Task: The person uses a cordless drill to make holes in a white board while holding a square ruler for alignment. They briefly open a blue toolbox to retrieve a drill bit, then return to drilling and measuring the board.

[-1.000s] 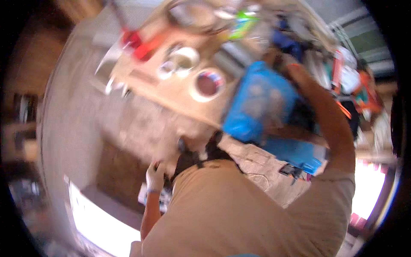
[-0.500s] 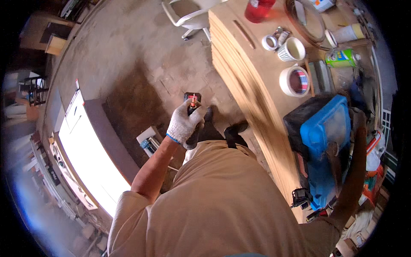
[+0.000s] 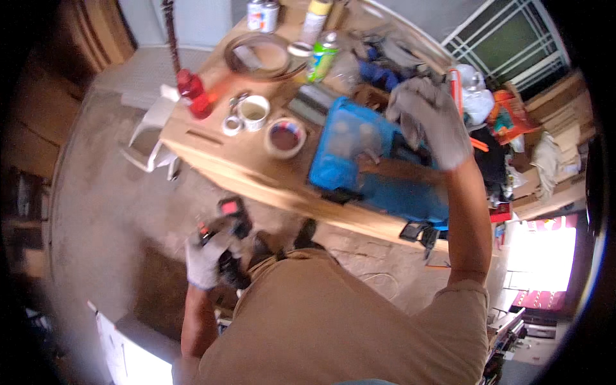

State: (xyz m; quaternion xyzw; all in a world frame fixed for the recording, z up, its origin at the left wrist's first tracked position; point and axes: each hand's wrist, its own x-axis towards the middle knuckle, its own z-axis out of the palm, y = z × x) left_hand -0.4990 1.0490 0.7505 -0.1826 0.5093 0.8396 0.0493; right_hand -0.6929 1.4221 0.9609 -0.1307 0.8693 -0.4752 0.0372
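Apparently, the step in hand is a reach by the right hand [image 3: 428, 122] over one blue case [image 3: 335, 172] on the table [image 3: 184, 129], its fingers curled; whether that grip holds anything, I cannot tell. Shifting it calls for clearing the case. The left hand [image 3: 206, 260] has its grip wrapped around one black-and-red power tool [image 3: 237, 217], off the table's edge. Counted nearby: one large tape roll [image 3: 276, 150], one small white roll [image 3: 231, 132], one white cup [image 3: 254, 113], one red bottle [image 3: 194, 96], one green can [image 3: 321, 59].

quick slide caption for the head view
Gloved left hand holds a black-and-red tool; gloved right hand near a blue case on a wooden worktop.
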